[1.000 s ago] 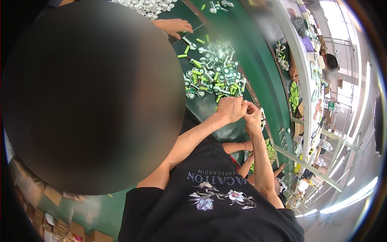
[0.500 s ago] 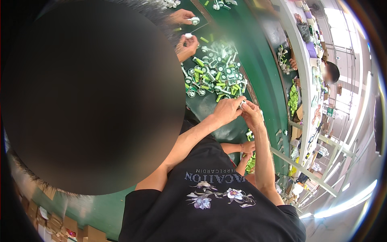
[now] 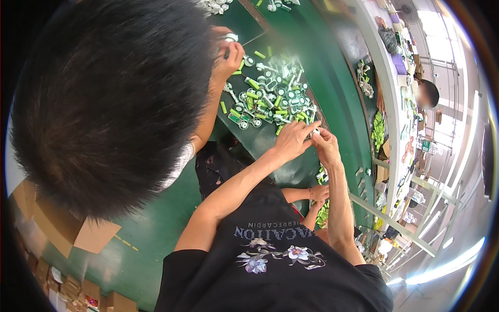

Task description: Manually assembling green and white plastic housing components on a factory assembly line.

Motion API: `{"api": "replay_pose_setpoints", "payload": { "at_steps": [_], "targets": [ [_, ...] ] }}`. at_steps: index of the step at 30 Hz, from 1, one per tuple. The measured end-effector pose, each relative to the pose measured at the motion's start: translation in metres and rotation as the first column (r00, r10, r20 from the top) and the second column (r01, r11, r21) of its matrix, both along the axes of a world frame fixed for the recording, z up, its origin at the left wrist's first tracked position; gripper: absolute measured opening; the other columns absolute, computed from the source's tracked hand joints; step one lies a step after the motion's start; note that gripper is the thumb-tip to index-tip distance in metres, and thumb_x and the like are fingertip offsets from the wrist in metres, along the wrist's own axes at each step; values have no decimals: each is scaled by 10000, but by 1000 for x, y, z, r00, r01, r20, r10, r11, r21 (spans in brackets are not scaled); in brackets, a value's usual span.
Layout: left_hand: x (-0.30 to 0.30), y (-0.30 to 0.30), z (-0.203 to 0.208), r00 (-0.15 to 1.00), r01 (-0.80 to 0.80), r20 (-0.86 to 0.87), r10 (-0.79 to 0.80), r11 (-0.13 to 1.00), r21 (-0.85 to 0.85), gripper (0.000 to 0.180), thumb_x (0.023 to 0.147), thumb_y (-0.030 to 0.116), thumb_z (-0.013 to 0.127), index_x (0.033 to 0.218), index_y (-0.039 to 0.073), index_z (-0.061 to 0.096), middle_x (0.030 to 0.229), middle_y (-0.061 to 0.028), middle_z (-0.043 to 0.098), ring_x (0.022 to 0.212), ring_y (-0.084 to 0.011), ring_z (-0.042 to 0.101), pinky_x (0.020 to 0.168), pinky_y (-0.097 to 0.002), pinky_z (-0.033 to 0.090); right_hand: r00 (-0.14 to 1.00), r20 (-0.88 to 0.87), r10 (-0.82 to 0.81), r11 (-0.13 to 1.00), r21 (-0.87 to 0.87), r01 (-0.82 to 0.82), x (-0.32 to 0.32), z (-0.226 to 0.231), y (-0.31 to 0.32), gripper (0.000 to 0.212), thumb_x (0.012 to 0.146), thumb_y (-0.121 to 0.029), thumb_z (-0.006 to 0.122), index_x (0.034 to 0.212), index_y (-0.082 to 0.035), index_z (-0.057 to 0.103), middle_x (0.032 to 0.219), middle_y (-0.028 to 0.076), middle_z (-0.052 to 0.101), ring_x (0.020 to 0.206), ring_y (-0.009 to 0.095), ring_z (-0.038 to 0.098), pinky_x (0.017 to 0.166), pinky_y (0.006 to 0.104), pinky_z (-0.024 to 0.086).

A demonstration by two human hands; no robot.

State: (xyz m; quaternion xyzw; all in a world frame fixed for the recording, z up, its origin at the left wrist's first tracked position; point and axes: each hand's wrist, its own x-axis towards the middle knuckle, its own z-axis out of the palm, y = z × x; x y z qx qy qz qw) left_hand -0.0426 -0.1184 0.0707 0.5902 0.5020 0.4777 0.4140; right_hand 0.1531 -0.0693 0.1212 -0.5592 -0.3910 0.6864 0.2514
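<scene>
My left hand (image 3: pixel 293 140) and my right hand (image 3: pixel 326 147) meet over the near edge of a pile of parts. Between their fingertips is a small white round part (image 3: pixel 315 133), mostly covered by the fingers. The right thumb and fingers pinch it; the left hand's fingers bend over it from the other side. Just beyond lies the heap of white round-headed parts (image 3: pixel 270 88) with long stems, mixed with bright green cylinders (image 3: pixel 252 83). What the held part looks like underneath is hidden.
At left, a co-worker's dark-haired head (image 3: pixel 109 104) fills much of the view; their hand (image 3: pixel 228 60) is near another white part (image 3: pixel 231 37). Another person's hands (image 3: pixel 319 196) are beside green pieces (image 3: pixel 323 213). A green conveyor belt (image 3: pixel 338 78) runs along the right. An opened cardboard box (image 3: pixel 57 229) stands lower left.
The co-worker's head has shifted left, uncovering the cardboard box and more of the pile. Their hands have moved left. My hands stay nearly in place around the white part.
</scene>
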Motion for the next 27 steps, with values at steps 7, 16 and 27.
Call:
{"api": "replay_pose_setpoints", "payload": {
  "at_steps": [7,16,27],
  "targets": [
    [-12,-19,-4,987,-158,6,159,986,-47,795,958,185,807,1667,93,458,1369,-187,647,1237,-404,636,1066,-510,527,884,242,-400,897,302,323,56,-38,120,310,997,-79,835,1269,32,733,994,47,776,811,113,692,698,265,539],
    [-11,-57,-60,994,-84,37,102,939,-333,482,973,72,720,1445,37,623,1282,-189,695,1121,-429,711,947,-524,591,890,29,-455,737,573,359,-4,-105,263,459,991,-69,823,1387,107,673,1243,158,771,1028,202,774,885,333,625],
    [56,-14,-142,774,215,-545,-323,943,-253,551,931,93,741,1472,106,634,1259,-114,650,1003,-312,736,840,-420,629,406,882,-238,938,318,-141,109,-166,-22,472,969,-87,786,1421,-10,672,1117,108,744,879,188,743,842,351,614]
  ]
}}
